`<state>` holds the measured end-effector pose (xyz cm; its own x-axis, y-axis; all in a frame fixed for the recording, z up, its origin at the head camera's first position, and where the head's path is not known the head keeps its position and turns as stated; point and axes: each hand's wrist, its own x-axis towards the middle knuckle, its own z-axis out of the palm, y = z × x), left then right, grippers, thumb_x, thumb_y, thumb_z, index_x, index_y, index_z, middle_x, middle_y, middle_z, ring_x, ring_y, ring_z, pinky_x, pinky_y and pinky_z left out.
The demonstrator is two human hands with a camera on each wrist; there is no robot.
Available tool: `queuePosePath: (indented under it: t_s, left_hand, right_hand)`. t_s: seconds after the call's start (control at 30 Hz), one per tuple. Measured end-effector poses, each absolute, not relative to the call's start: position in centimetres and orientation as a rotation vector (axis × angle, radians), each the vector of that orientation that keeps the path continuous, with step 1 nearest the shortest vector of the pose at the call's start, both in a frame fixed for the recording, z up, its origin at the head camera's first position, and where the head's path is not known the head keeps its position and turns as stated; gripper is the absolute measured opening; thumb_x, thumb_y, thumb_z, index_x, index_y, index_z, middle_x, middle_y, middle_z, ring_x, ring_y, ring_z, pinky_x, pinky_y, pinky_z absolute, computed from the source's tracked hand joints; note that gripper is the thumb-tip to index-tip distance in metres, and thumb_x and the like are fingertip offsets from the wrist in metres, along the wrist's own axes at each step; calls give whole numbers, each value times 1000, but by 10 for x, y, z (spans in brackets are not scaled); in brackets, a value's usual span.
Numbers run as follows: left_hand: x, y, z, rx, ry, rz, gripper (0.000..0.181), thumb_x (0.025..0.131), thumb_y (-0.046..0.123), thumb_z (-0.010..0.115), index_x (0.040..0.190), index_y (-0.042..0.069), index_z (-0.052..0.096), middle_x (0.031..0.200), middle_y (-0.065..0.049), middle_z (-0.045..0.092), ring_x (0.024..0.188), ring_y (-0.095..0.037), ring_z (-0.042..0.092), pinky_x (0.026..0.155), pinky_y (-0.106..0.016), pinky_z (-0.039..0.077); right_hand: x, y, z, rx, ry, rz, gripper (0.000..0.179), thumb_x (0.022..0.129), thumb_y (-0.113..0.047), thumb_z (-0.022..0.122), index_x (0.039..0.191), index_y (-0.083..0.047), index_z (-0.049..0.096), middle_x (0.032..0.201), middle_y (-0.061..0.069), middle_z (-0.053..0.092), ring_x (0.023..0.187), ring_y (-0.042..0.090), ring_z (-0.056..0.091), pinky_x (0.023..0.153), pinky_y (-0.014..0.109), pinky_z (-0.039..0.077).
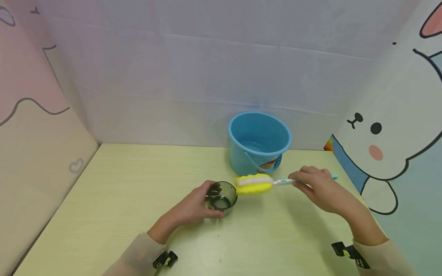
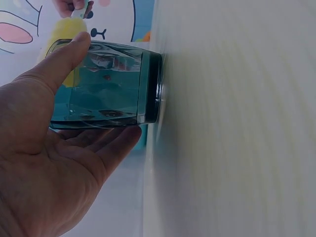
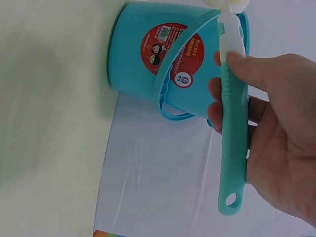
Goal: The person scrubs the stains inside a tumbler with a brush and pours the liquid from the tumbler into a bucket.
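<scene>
Pale bench (image 1: 138, 184), cup (image 1: 225, 197) left of brush (image 1: 284, 181).
On my feed, the left hand (image 1: 197, 209) grips the cup; the right hand (image 1: 317, 189) holds the brush, its long axis sideways, sponge (image 1: 253, 184) just beside the cup; bucket (image 1: 241, 158) beyond.

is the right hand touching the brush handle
Touching. The right wrist view shows it: the right hand grips the brush handle, with the thumb lying on it and fingers curled behind.

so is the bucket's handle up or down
Down: the handle hangs across the red label on the side of the blue bucket, as the right wrist view shows.
</scene>
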<state>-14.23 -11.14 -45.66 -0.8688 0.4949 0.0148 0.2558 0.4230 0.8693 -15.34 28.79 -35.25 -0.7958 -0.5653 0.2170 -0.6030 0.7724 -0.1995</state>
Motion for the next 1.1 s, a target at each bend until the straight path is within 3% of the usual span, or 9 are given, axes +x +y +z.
queuePosePath:
  t_s: [0.23, 0.47, 1.1]
  left_hand:
    - [-142, -111, -456, 657, 2433, 1424, 90, 83, 36, 95, 152, 8, 45, 143, -10, 61, 132, -26, 59, 111, -50, 49]
    - [-142, -111, -456, 658, 2423, 1434, 89, 83, 34, 95, 151, 8, 45, 144, -11, 61, 132, -26, 58, 112, -50, 47]
    - [-143, -111, -457, 657, 2413, 1437, 90, 83, 36, 94, 152, 6, 44, 144, -12, 61, 134, -27, 57, 113, -51, 47]
  right_hand:
    - [-155, 299, -362, 980, -2747, 399, 26, 91, -4, 82, 111, -21, 78, 92, -17, 61, 77, 1, 48, 66, 31, 33]
    - [-156, 307, -369, 1028, -2720, 440, 25, 91, -2, 82, 110, -18, 77, 95, -15, 64, 75, -1, 47, 59, 24, 42]
    - [-162, 333, -392, 909, -2959, 586, 16, 102, -11, 72, 117, -18, 76, 106, -12, 66, 89, 7, 56, 70, 32, 51]
